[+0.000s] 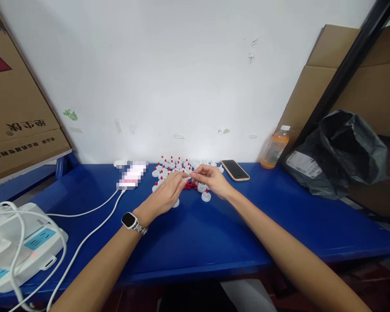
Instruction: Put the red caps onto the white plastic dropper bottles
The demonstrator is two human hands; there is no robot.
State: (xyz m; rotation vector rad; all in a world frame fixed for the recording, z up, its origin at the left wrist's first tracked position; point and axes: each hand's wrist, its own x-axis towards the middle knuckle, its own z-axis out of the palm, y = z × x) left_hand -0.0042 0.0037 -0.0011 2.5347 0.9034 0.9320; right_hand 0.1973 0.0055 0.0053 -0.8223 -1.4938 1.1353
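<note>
My left hand (169,193) and my right hand (211,178) meet fingertip to fingertip over a cluster of small white caps with red tips (170,166) on the blue table (214,234). Between the fingertips of both hands sits one small white part (187,177). Loose red pieces (191,186) lie just under the hands. A finished white cap (206,196) stands below my right hand, and another peeks out by my left palm. I wear a watch (130,221) on the left wrist.
A phone (235,170) lies right of the caps, with an orange drink bottle (274,148) beyond it. A dark plastic bag (341,151) and cardboard stand at right. White cables (94,216) run to a power strip (16,247) at left.
</note>
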